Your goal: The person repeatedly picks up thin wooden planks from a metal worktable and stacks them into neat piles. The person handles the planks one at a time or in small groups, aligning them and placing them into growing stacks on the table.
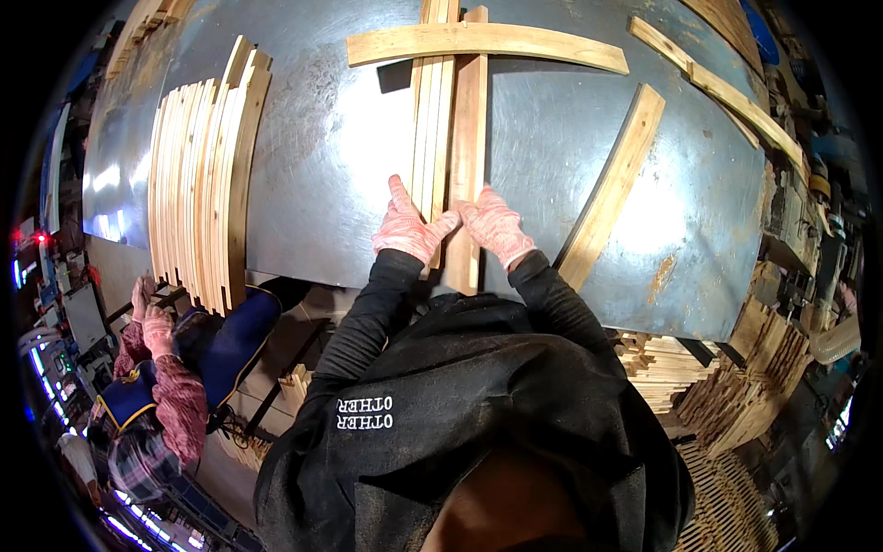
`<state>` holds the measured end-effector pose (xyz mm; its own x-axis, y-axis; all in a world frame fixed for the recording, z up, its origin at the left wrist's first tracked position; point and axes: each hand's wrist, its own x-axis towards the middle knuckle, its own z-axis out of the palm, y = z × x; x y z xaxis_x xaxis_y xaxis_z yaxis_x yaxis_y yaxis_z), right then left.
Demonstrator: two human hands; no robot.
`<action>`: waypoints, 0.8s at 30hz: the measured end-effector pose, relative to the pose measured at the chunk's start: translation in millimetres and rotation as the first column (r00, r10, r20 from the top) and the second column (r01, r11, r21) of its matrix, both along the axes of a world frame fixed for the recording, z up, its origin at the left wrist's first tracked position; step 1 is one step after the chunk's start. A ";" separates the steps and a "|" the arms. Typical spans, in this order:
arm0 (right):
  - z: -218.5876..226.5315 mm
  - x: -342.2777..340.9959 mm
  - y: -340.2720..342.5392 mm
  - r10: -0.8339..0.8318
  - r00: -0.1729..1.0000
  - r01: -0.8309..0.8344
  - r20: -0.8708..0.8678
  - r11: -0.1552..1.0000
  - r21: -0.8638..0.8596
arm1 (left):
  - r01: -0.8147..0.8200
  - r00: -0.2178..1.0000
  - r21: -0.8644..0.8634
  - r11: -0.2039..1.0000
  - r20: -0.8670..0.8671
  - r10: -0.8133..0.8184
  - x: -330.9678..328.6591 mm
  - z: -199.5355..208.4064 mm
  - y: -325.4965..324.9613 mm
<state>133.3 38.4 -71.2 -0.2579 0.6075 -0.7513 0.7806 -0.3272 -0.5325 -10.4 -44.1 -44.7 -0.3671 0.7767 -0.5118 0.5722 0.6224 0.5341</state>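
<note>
The left hand (409, 228), its thumb and index finger spread apart, lies at the near end of the narrow wooden strips (432, 138), which stretch ahead of it on the bench (313, 184). The right hand (497, 228) touches the wider board (470, 129) just beside those strips; I cannot tell whether it grips. Farther ahead of both hands, 1 crosswise board (533, 44) spans them; 1 slanted board (614, 179) lies to the right hand's right.

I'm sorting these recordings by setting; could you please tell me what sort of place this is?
Probably a woodworking workshop: a broad metal table bears wooden strips, and stacked timber stands nearby.
</note>
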 end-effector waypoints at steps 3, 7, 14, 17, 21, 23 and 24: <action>10.7 0.9 12.3 0.397 0.916 -0.385 -0.049 0.908 0.168 | -0.020 1.000 0.087 0.996 -0.013 0.021 9.5 7.3 0.4; 39.8 8.9 83.8 0.584 0.805 -0.548 0.100 0.669 0.503 | 0.038 0.984 0.087 0.995 -0.175 -0.022 18.4 12.1 4.6; 18.5 5.0 277.5 0.240 0.791 -0.611 0.563 0.360 0.705 | -0.049 0.980 0.030 0.998 -0.194 0.053 31.8 16.7 8.8; 9.2 8.0 291.4 0.407 0.775 -0.629 0.483 0.425 0.651 | -0.057 0.969 -0.053 0.997 -0.244 0.042 28.8 15.6 8.4; 33.8 7.3 227.5 0.207 0.976 -0.218 0.067 0.929 0.299 | -0.026 0.978 0.024 0.999 -0.204 0.030 22.9 13.8 5.7; 49.9 0.5 183.9 0.285 0.958 -0.286 0.024 0.954 0.092 | -0.003 0.977 0.140 0.990 -0.211 0.033 22.2 16.4 6.4; 48.5 -9.1 155.9 0.287 0.951 -0.290 0.113 0.957 0.014 | -0.016 0.979 0.182 0.983 -0.196 0.052 22.8 17.6 8.6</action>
